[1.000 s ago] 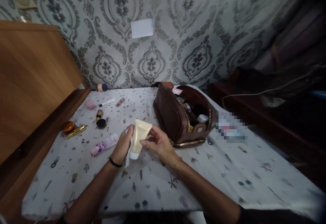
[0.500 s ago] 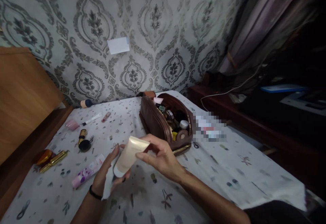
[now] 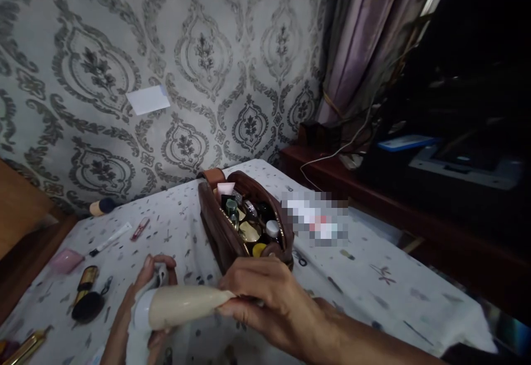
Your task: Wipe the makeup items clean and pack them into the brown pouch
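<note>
A cream-coloured tube with a white cap (image 3: 186, 305) lies nearly level between my hands. My right hand (image 3: 269, 298) pinches its flat end between thumb and fingers. Around the cap end, my left hand (image 3: 143, 309) holds a white cloth (image 3: 136, 334) with its fingers curled. Just beyond my right hand stands an open brown bag (image 3: 215, 238), filled with several small cosmetic items, among them a white-capped jar (image 3: 272, 228) and a pink tube (image 3: 226, 189).
On the patterned tablecloth (image 3: 182, 227), to the left, lie a pink item (image 3: 66, 261), a black round item (image 3: 88, 307), a gold tube (image 3: 31, 348) and a small red item (image 3: 140, 229). A dark red ledge (image 3: 323, 163) borders the right side.
The view has shifted right. The tube has turned from slanted to nearly level, and my right hand has moved nearer, its back now in front of the bag's near end.
</note>
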Motion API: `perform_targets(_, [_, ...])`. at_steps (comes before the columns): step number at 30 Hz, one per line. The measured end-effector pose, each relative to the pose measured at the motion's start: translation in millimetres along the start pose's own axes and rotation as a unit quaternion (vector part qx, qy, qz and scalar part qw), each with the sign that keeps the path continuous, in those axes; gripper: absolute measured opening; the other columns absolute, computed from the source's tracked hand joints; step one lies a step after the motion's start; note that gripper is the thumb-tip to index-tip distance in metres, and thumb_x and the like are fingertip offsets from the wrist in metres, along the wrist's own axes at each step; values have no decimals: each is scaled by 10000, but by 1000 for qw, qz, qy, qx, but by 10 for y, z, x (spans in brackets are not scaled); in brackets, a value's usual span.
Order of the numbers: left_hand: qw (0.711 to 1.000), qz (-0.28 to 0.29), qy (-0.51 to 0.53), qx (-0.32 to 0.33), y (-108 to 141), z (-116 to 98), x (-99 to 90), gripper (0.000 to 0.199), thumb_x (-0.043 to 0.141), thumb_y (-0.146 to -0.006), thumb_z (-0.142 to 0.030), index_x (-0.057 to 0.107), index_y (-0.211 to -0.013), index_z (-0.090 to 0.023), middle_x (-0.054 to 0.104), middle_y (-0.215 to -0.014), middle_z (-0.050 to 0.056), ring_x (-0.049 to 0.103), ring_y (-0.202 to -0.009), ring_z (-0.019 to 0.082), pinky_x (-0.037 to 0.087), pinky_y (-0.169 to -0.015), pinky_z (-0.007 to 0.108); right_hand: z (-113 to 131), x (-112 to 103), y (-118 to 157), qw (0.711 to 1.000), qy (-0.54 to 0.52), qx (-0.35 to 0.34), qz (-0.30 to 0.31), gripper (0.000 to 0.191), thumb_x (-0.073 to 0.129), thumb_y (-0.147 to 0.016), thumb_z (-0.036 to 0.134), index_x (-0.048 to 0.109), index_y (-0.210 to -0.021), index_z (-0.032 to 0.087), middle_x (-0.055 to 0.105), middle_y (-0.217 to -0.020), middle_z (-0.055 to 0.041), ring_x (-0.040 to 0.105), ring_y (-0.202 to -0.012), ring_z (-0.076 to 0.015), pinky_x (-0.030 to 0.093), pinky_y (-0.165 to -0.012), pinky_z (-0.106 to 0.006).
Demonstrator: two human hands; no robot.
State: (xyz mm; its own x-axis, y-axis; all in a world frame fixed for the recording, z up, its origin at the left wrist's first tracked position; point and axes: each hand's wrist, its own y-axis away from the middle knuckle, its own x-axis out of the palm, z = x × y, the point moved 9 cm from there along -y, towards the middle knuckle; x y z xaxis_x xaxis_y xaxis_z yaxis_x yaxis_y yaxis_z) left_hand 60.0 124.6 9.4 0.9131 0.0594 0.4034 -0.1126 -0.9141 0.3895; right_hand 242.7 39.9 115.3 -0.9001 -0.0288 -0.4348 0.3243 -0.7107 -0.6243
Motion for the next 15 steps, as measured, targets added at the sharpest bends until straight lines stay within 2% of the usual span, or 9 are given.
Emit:
perform_targets(3, [997,-59,54,-6,23,-18,27,203,702,-818,-367,640,-932,-211,676,-686,-12,622,-477,112,546,-492,198,-16,-12,57,998,50,-21,-27,266,524,-1013,314,627,-857,125,650,-798,-58,585,-706,-116,418,-629,-212])
perform_targets(6, [992,-103,73,10,78,-75,45,196,661,-837,-400,655,-905,-217,668,-694,-2,679,-596,140,592,-568,219,-34,1,93,995,89,-22,-48,323,485,-1029,341,571,-782,150,580,-728,-13,504,-636,-97,355,-579,-221])
perform_targets(8, [994,-80,55,43,70,-173,82,265,694,-791,-472,662,-885,-226,660,-689,-9,682,-634,156,609,-584,239,-60,33,105,994,94,-19,-57,347,474,-1031,362,537,-754,163,525,-697,10,458,-604,-91,319,-554,-229])
perform_targets(11, [989,-49,1,136,60,-399,78,387,772,-697,-532,682,-964,-267,714,-807,-19,697,-733,176,632,-653,258,-127,119,120,995,63,-18,-71,359,460,-1031,380,497,-740,174,462,-669,28,434,-592,-90,293,-536,-233])
perform_targets(13, [980,-53,-21,191,79,-522,44,396,744,-729,-560,688,-1015,-291,739,-887,-18,702,-806,187,633,-686,255,-173,181,142,995,40,-26,-85,374,447,-1031,396,468,-727,181,433,-659,32,416,-580,-89,286,-526,-233])
perform_targets(15, [976,-48,-22,211,85,-562,42,372,675,-791,-590,690,-1033,-308,743,-925,-21,694,-855,192,632,-700,259,-222,252,179,995,36,-31,-93,394,424,-1035,415,443,-713,188,418,-657,32,390,-563,-89,280,-515,-236])
